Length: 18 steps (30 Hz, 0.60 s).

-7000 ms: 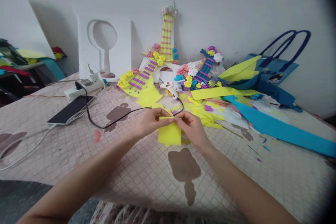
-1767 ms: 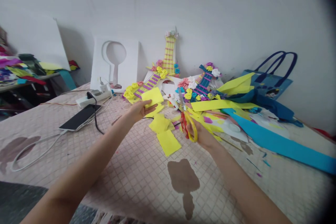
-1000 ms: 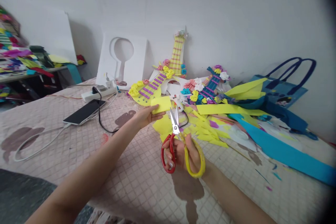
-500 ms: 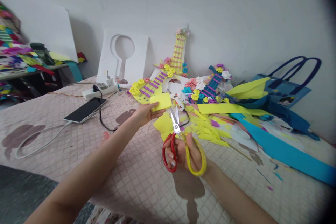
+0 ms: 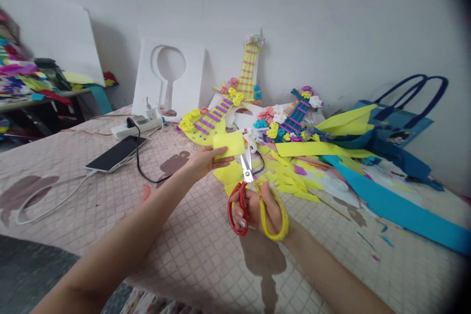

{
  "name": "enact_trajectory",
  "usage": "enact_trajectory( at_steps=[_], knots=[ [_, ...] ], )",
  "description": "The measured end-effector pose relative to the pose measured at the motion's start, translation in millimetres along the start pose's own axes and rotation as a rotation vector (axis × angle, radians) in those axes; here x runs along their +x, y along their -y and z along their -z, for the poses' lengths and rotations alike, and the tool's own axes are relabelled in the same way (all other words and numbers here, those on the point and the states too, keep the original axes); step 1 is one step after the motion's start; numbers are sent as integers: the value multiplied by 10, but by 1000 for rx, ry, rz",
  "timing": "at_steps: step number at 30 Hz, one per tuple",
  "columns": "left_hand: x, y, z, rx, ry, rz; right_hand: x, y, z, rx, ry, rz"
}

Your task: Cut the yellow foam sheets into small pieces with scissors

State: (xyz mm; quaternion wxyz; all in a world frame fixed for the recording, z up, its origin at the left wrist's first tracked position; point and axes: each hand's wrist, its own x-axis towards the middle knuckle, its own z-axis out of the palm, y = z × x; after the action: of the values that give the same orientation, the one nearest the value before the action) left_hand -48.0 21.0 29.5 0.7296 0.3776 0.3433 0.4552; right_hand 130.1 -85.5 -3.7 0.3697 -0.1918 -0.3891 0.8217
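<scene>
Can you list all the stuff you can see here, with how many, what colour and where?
yellow foam piece: 1, yellow, held up in the left hand
scissors: 1, red and yellow handles, in the right hand, blades pointing at the piece
foam scraps: many, mostly yellow, heaped behind the scissors
foam guitars: 2, one yellow, one blue, with flowers, by the wall
blue foam strip: 1, blue, on the right
tote bag: 1, blue, far right
phone: 1, black, on the left, plugged in
power strip: 1, white, behind the phone
white board: 1, with a cut-out, against the wall
left hand: 1
right hand: 1
</scene>
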Motion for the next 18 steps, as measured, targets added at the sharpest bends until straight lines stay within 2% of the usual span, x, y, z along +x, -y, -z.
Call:
enact_trajectory(
  at_steps=[11, 18],
  knots=[
    [-30, 3, -29, 7, 18, 0, 23, -28, 57, 25, 14, 27],
    [-25, 2, -26, 8, 15, 12, 27, -2, -10, 43, 30, 39]
  ],
)
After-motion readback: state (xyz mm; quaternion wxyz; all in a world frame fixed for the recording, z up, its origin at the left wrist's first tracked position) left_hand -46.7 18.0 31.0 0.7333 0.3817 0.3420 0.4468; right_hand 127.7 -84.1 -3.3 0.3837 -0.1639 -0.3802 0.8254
